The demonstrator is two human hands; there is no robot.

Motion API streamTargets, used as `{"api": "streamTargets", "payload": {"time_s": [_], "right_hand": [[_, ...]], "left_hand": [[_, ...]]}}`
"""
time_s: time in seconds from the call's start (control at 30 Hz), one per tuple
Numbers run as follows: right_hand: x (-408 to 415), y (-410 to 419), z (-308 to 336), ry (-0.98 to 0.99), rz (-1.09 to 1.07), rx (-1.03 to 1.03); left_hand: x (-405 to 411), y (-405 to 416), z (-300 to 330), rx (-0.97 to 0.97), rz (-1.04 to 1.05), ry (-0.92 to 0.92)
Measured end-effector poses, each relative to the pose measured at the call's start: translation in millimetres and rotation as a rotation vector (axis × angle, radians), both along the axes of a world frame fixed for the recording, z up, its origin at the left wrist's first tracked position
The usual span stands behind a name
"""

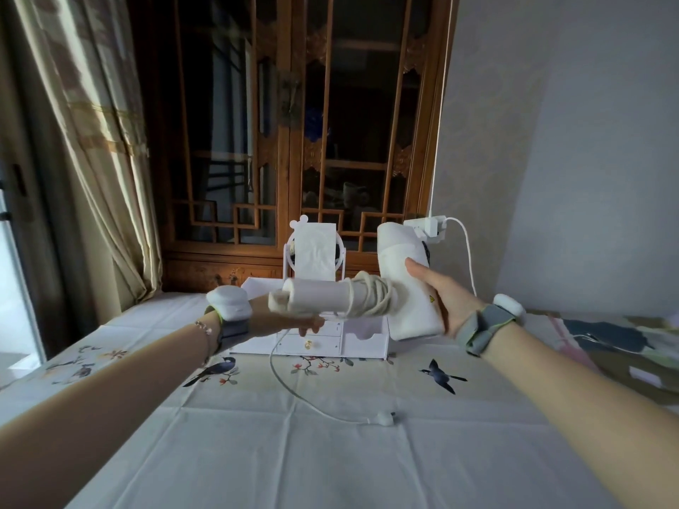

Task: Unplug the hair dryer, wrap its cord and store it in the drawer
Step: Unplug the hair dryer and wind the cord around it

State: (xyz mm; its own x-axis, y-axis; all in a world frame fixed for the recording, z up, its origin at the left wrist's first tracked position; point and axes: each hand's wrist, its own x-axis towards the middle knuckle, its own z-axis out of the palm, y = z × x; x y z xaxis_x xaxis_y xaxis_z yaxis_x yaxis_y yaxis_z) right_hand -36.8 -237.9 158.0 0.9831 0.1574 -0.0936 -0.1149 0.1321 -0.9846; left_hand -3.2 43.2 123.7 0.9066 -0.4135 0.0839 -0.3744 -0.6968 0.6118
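Note:
My right hand [446,297] grips the barrel of the white hair dryer [406,281], held upright above the table. Its handle [318,296] points left, and several turns of the white cord [373,297] are wound around it near the barrel. My left hand [290,319] sits under the handle's end and pinches the loose cord [279,372]. That cord drops to the tablecloth and runs to the plug [384,418], which lies unplugged on the cloth. A small white drawer unit [312,341] with a gold knob stands behind the dryer, its drawers shut.
A mirror stand [316,251] rises from the drawer unit. A power strip with a charger [428,225] and its own white cable hangs at the back right by the wall. A wooden cabinet [294,123] stands behind the table, curtains at left.

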Motion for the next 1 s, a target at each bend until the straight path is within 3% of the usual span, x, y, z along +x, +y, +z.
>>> {"api": "streamTargets", "payload": {"time_s": [0.13, 0.33, 0.43, 0.57, 0.83, 1.0], "right_hand": [[-6.6, 0.2, 4.8, -0.055, 0.093, -0.247], [-1.8, 7.6, -1.7, -0.099, 0.107, -0.493], [1.3, 15.4, 0.1, -0.202, 0.080, -0.728], [5.0, 27.5, -6.3, -0.315, -0.115, -0.952], [13.6, 34.9, -9.5, -0.300, -0.394, -0.836], [19.6, 32.6, -13.4, -0.191, -0.475, -0.491]], "left_hand": [[-1.6, 4.9, 12.1, 0.223, -0.044, -0.071], [-3.1, -5.9, 22.8, 0.174, -0.025, -0.116], [-5.8, -15.7, 28.0, 0.145, 0.003, -0.141], [-12.4, -32.2, 29.5, 0.106, 0.056, -0.203], [-19.2, -44.6, 30.5, 0.016, 0.093, -0.057], [-24.1, -39.3, 24.6, -0.111, 0.012, 0.034]]}}
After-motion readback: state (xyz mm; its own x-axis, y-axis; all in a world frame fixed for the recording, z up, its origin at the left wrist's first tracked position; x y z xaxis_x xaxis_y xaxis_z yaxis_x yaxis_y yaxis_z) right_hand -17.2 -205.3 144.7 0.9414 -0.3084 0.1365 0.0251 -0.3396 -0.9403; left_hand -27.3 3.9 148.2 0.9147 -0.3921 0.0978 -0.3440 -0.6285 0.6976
